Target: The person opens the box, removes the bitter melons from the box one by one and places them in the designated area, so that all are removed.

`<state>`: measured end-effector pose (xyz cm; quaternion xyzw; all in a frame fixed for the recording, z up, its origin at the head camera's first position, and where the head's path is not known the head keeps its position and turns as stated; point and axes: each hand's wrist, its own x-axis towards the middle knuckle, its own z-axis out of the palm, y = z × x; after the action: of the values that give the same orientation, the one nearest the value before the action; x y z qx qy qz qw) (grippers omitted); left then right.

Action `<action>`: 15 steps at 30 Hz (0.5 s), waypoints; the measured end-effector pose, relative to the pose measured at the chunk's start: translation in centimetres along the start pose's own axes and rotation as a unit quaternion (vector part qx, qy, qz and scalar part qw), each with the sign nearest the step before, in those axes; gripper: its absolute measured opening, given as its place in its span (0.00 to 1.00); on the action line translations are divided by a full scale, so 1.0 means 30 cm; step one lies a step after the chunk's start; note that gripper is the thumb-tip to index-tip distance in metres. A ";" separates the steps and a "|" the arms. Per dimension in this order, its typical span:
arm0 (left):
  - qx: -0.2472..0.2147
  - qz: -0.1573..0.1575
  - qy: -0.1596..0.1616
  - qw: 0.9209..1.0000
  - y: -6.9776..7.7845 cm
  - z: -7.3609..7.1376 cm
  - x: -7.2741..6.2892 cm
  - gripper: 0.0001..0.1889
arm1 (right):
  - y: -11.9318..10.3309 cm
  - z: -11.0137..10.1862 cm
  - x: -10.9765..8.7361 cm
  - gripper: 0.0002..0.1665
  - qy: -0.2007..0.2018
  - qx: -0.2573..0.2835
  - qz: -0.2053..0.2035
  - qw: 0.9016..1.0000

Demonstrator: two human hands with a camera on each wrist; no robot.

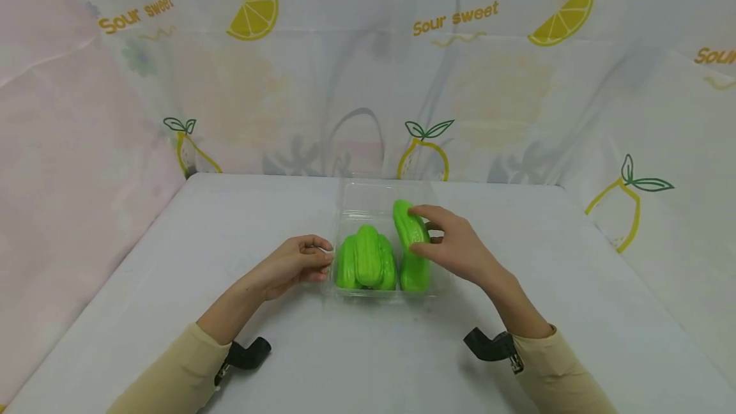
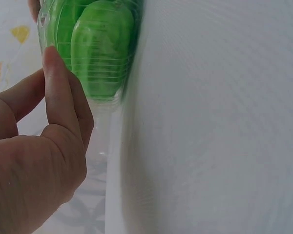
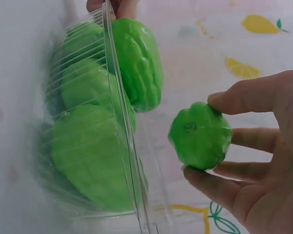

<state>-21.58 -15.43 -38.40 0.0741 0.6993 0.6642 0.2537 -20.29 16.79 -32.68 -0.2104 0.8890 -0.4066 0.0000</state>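
A clear plastic clamshell box [image 1: 376,294] stands on the table with its lid [image 1: 374,197] folded back. Inside lie several bright green ridged vegetables that look like bitter melons [image 3: 97,156]; one more bitter melon [image 1: 368,257] rests on top of them at the left. My right hand [image 1: 454,241] holds another bitter melon [image 3: 200,136] between thumb and fingers, raised over the box's right side and apart from the rest. At the box's left side, my left hand [image 1: 296,267] pinches the rim, its fingers [image 2: 58,92] against the clear wall.
The white table [image 1: 230,209] runs back to a hanging cloth [image 1: 322,82] printed with lemons and words. Black wrist mounts [image 1: 248,354] stick out from both sleeves, low over the table.
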 end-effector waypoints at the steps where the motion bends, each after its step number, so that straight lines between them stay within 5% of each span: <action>1: 0.000 0.000 0.000 1.000 0.001 0.000 0.000 0.19 | 0.002 -0.002 0.001 0.35 0.007 0.006 -0.002 1.000; 15: -0.006 -0.004 -0.001 1.000 0.000 0.001 0.001 0.17 | 0.055 -0.041 0.021 0.36 0.082 0.041 0.009 0.996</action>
<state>-21.59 -15.38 -38.40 0.0710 0.6955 0.6671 0.2574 -21.70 18.42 -32.95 -0.1682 0.8705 -0.4586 -0.0604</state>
